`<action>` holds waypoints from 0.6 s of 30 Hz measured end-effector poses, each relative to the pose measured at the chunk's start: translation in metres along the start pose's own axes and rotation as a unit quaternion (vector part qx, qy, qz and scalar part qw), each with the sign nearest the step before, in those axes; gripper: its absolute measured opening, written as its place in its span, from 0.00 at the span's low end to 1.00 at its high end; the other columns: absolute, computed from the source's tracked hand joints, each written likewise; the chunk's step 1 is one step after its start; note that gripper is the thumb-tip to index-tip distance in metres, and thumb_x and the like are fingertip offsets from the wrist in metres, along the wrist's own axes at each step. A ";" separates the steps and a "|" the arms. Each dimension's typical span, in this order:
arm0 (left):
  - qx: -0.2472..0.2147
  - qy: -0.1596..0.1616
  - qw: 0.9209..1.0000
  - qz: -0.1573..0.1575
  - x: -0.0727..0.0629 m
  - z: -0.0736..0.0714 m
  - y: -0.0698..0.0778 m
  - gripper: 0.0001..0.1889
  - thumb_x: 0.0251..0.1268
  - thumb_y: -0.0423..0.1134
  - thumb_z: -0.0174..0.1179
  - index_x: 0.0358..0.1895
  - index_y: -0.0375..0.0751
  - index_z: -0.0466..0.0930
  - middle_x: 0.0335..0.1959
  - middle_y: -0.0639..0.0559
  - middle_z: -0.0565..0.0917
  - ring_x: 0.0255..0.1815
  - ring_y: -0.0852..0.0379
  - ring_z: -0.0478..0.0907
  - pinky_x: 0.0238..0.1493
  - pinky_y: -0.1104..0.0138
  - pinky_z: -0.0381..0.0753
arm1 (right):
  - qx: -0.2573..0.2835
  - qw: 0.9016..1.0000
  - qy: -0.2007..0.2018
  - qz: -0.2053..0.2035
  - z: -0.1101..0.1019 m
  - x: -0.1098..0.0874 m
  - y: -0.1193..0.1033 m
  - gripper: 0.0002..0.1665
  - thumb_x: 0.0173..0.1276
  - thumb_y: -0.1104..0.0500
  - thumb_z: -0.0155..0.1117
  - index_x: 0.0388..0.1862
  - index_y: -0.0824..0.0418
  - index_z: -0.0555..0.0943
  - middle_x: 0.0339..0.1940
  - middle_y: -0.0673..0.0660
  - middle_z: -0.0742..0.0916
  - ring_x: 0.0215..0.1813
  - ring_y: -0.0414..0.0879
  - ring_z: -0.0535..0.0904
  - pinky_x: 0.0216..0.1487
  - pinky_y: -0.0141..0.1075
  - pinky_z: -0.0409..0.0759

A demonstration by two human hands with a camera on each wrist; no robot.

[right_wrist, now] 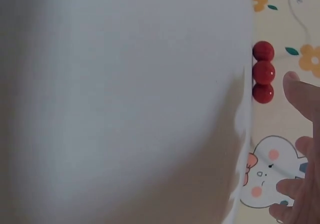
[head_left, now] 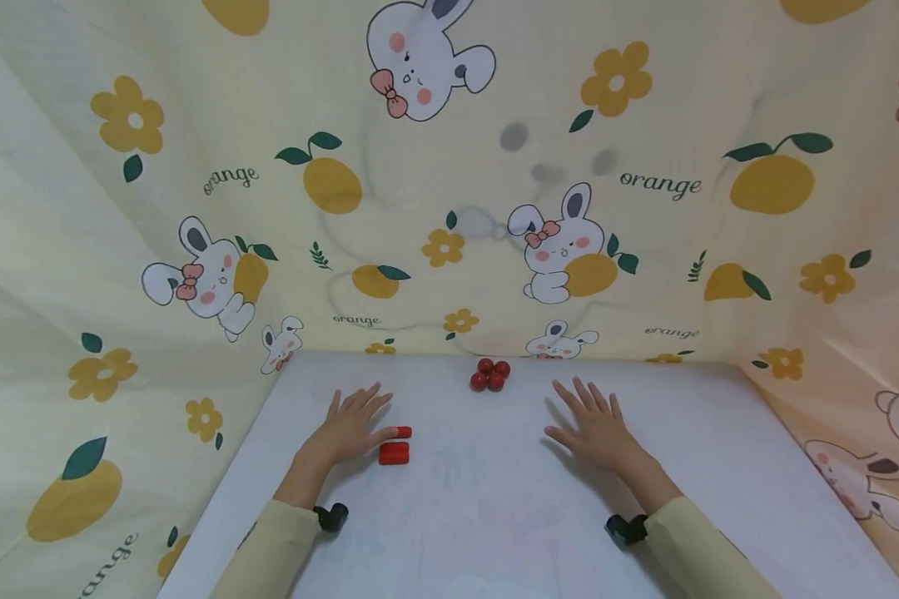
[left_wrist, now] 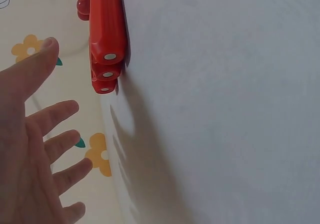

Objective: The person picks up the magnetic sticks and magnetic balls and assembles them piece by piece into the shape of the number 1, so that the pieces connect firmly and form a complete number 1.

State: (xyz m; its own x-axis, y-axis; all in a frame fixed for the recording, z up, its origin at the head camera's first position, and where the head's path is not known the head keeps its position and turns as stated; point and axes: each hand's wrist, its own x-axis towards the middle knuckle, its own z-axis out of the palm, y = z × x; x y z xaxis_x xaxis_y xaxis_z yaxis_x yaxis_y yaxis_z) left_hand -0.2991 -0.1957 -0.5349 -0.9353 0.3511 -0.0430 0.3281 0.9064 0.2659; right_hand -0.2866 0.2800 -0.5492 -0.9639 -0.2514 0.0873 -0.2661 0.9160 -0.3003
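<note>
Several red rods lie side by side on the white table, and the left wrist view shows pale round discs in the ends of these red rods. My left hand hovers over the table just left of them, fingers spread, its thumb overlapping the farthest rod in the head view. Several dark red balls sit in a tight cluster near the table's back edge. To their right and nearer, my right hand is held with spread fingers and holds nothing. Three of the red balls show in the right wrist view.
The white table reaches back to a cream curtain printed with rabbits, oranges and flowers. That curtain also hangs along the left and right sides. Black wrist cameras are strapped on both forearms.
</note>
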 end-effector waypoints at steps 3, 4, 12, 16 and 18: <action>0.000 -0.009 1.000 0.003 0.005 0.000 0.000 0.40 0.76 0.66 0.59 0.83 0.52 0.66 0.86 0.43 0.61 0.85 0.36 0.56 0.81 0.31 0.40 | 0.011 1.000 -0.004 -0.004 0.001 0.006 -0.002 0.54 0.75 0.28 0.62 0.90 0.48 0.55 0.88 0.70 0.56 0.86 0.76 0.47 0.78 0.77 0.40; -0.001 -0.013 1.000 0.004 0.005 0.000 0.000 0.40 0.76 0.66 0.59 0.83 0.52 0.67 0.86 0.44 0.62 0.85 0.37 0.57 0.82 0.32 0.41 | 0.011 1.000 -0.005 -0.005 0.001 0.009 -0.003 0.54 0.75 0.28 0.62 0.90 0.48 0.55 0.88 0.70 0.56 0.86 0.76 0.47 0.78 0.77 0.41; -0.024 -0.029 0.999 0.014 0.010 -0.003 0.000 0.34 0.76 0.60 0.63 0.79 0.52 0.74 0.83 0.45 0.68 0.85 0.42 0.60 0.83 0.36 0.49 | 0.023 1.000 -0.015 -0.010 0.002 0.025 -0.012 0.54 0.76 0.35 0.67 0.90 0.52 0.55 0.87 0.72 0.59 0.85 0.75 0.54 0.81 0.71 0.47; -0.047 -0.041 0.998 0.008 0.011 -0.003 -0.001 0.31 0.75 0.56 0.66 0.77 0.54 0.76 0.81 0.45 0.70 0.83 0.41 0.62 0.81 0.37 0.57 | 0.037 0.999 -0.017 -0.017 0.003 0.032 -0.016 0.54 0.75 0.36 0.68 0.89 0.53 0.56 0.86 0.73 0.61 0.83 0.76 0.57 0.79 0.72 0.54; -0.060 -0.041 0.997 0.005 0.012 -0.003 -0.002 0.29 0.74 0.54 0.69 0.75 0.53 0.78 0.80 0.45 0.72 0.82 0.40 0.64 0.79 0.38 0.62 | 0.047 0.999 -0.021 -0.017 0.004 0.037 -0.017 0.54 0.75 0.37 0.69 0.89 0.52 0.55 0.85 0.73 0.62 0.83 0.76 0.58 0.77 0.73 0.58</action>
State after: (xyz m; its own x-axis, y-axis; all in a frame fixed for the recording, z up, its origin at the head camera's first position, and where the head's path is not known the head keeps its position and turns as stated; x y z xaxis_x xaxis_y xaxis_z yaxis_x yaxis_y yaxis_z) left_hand -0.3111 -0.1938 -0.5326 -0.9161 0.3832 -0.1177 0.3151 0.8699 0.3794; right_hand -0.3177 0.2538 -0.5445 -0.9532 -0.2965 0.0597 -0.2960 0.8734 -0.3867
